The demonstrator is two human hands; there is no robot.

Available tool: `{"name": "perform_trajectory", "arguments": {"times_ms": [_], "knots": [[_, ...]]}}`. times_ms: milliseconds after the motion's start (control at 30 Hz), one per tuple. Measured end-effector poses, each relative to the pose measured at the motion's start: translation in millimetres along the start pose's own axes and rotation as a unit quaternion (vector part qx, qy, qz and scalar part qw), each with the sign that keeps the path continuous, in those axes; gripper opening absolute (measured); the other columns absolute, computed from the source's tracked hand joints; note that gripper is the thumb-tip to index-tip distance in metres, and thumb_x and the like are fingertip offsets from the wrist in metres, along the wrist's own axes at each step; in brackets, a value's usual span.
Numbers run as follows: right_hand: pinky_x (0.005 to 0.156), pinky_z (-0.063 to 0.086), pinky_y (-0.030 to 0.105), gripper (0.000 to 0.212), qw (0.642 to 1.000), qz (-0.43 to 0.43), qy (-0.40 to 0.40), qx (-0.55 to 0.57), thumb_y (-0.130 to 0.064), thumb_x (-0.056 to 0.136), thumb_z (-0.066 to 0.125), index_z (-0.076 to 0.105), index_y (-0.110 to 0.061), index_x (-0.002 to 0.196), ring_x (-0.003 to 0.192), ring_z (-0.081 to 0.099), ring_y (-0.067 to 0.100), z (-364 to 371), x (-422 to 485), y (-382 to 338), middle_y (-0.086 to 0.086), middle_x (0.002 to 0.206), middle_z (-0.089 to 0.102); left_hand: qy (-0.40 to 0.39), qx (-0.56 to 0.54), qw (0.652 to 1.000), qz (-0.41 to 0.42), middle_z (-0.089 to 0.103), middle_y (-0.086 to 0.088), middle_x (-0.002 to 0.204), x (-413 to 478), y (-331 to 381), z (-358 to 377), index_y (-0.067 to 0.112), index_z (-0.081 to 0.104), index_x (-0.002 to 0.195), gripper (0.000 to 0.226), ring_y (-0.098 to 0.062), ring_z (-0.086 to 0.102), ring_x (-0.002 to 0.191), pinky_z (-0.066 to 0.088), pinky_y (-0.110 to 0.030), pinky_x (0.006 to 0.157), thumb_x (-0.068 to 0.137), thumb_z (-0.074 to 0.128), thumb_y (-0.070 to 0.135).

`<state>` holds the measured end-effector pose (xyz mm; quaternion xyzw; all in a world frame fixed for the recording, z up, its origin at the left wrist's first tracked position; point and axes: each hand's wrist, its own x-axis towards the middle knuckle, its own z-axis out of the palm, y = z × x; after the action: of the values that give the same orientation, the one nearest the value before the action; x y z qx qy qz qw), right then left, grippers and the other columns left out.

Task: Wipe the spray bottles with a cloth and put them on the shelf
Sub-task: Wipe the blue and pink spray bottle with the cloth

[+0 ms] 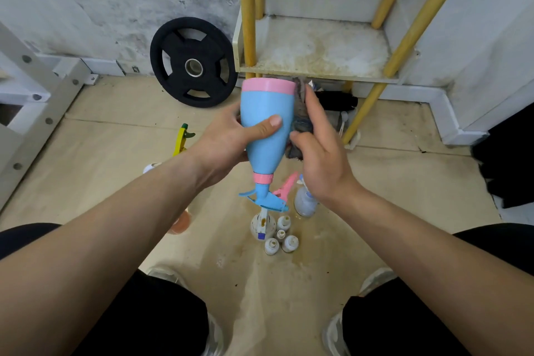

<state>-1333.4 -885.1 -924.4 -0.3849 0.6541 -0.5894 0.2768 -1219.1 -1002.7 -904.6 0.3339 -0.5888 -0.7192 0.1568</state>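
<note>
A: Blue spray bottle (267, 130), position?
B: In the air, just below the front edge of the shelf (320, 46) board. Tilted, with the pink base up and away and the trigger head hanging low towards the floor.
A: Grips?
B: Left hand (228, 141) wraps the wide body, thumb flat across the front, fingers behind. Right hand (318, 153) holds a dark, crumpled cloth (302, 121) against the bottle's right flank, thumb and fingers closed round it.
A: Handling estimate?
B: Smooth opaque plastic, cone-shaped, narrowing to a pink collar. Contents not visible; probably light. The glossy wall is likely slippery if damp. Best hold is the wide body or the narrow neck by the collar. Not the thin trigger, which looks as if it could snap.
A: Surroundings?
B: Shelf board is white, stained and gritty, on round yellow posts. On the floor beneath: a clear bottle with a pink trigger (304, 199), small white bottles (277, 237), a yellow sprayer (182, 139). A black weight plate (192, 62) leans on the wall.
</note>
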Motion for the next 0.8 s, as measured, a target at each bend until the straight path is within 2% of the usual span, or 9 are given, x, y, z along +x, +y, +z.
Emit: {"name": "perform_trajectory", "arguments": {"times_ms": [100, 200, 300, 367, 467, 533, 600, 667, 800], "knots": [[0.092, 0.051, 0.029, 0.077, 0.998, -0.009, -0.015, -0.062, -0.016, 0.088, 0.039, 0.018, -0.029, 0.161, 0.113, 0.056, 0.011, 1.4, 1.9, 0.5, 0.005, 0.151, 0.049, 0.045, 0.060, 0.997, 0.028, 0.058, -0.007, 0.130, 3.3, -6.5, 4.0, 0.014, 0.035, 0.138, 0.083, -0.022, 0.068, 0.113, 0.061, -0.046, 0.088, 0.076, 0.088, 0.032], [0.083, 0.054, 0.036, 0.079, 0.997, 0.013, -0.019, -0.080, -0.012, 0.086, 0.038, 0.018, -0.032, 0.160, 0.090, 0.055, 0.002, -2.7, 7.3, 5.3, -0.002, 0.124, 0.064, 0.024, 0.020, 0.999, -0.005, 0.065, 0.002, 0.124, 4.1, -4.0, 4.3, 0.020, 0.043, 0.139, 0.058, -0.011, 0.070, 0.103, 0.060, -0.035, 0.088, 0.091, 0.074, 0.027], [0.068, 0.051, 0.045, 0.079, 0.996, 0.023, -0.008, -0.086, -0.006, 0.087, 0.038, 0.022, -0.036, 0.158, 0.068, 0.053, 0.006, -14.2, 14.4, 9.8, -0.009, 0.091, 0.063, 0.009, 0.016, 1.000, -0.014, 0.069, -0.010, 0.126, 6.6, -1.6, -4.3, 0.021, 0.053, 0.138, 0.039, -0.022, 0.071, 0.103, 0.057, -0.037, 0.089, 0.100, 0.061, 0.017], [0.076, 0.052, 0.038, 0.081, 0.996, 0.018, -0.011, -0.092, -0.004, 0.087, 0.038, 0.019, -0.034, 0.160, 0.080, 0.054, 0.001, -16.6, 15.5, 6.4, -0.009, 0.110, 0.065, 0.014, 0.040, 0.999, 0.015, 0.065, -0.016, 0.128, 6.2, -3.1, -8.0, 0.018, 0.051, 0.139, 0.046, -0.025, 0.070, 0.110, 0.061, -0.035, 0.086, 0.097, 0.069, 0.022], [0.107, 0.047, 0.038, 0.080, 0.993, -0.019, -0.028, -0.112, -0.001, 0.089, 0.040, 0.017, -0.027, 0.162, 0.120, 0.051, 0.003, -10.2, 9.3, -4.7, -0.006, 0.154, 0.046, 0.007, 0.017, 1.000, 0.026, 0.062, -0.019, 0.130, 4.4, -3.8, -6.6, 0.010, 0.056, 0.135, 0.063, -0.029, 0.069, 0.114, 0.061, -0.035, 0.084, 0.080, 0.081, 0.030], [0.115, 0.042, 0.041, 0.077, 0.989, -0.048, -0.038, -0.133, -0.003, 0.093, 0.043, 0.017, -0.025, 0.162, 0.135, 0.045, 0.003, -5.6, 5.0, -8.2, -0.009, 0.158, 0.039, 0.021, -0.003, 0.999, 0.026, 0.059, -0.020, 0.134, 0.7, -1.6, -2.7, 0.006, 0.049, 0.138, 0.079, -0.031, 0.068, 0.115, 0.061, -0.046, 0.087, 0.072, 0.088, 0.029], [0.111, 0.046, 0.044, 0.076, 0.987, -0.055, -0.047, -0.143, -0.007, 0.095, 0.045, 0.016, -0.029, 0.162, 0.126, 0.050, 0.009, -2.8, 3.8, -6.3, -0.003, 0.152, 0.048, 0.029, -0.006, 0.999, 0.028, 0.054, -0.020, 0.138, 0.5, -3.7, -0.9, 0.008, 0.036, 0.143, 0.104, -0.033, 0.066, 0.119, 0.061, -0.054, 0.084, 0.063, 0.098, 0.030], [0.105, 0.050, 0.045, 0.076, 0.988, -0.041, -0.042, -0.140, -0.008, 0.095, 0.045, 0.016, -0.032, 0.161, 0.116, 0.056, 0.014, -2.9, 6.3, -2.8, 0.003, 0.146, 0.055, 0.025, 0.018, 0.999, 0.034, 0.053, -0.013, 0.137, 0.2, -4.3, 2.7, 0.013, 0.029, 0.145, 0.109, -0.027, 0.065, 0.119, 0.062, -0.050, 0.084, 0.062, 0.098, 0.031], [0.075, 0.050, 0.027, 0.080, 0.996, 0.022, -0.020, -0.085, 0.008, 0.090, 0.040, 0.027, -0.031, 0.158, 0.077, 0.056, -0.003, -15.2, 17.1, 3.5, -0.012, 0.114, 0.067, -0.037, 0.029, 0.999, -0.004, 0.066, 0.000, 0.128, -0.2, -7.5, 3.8, 0.026, 0.032, 0.147, 0.066, -0.014, 0.070, 0.111, 0.058, -0.038, 0.094, 0.094, 0.072, 0.019]]}}
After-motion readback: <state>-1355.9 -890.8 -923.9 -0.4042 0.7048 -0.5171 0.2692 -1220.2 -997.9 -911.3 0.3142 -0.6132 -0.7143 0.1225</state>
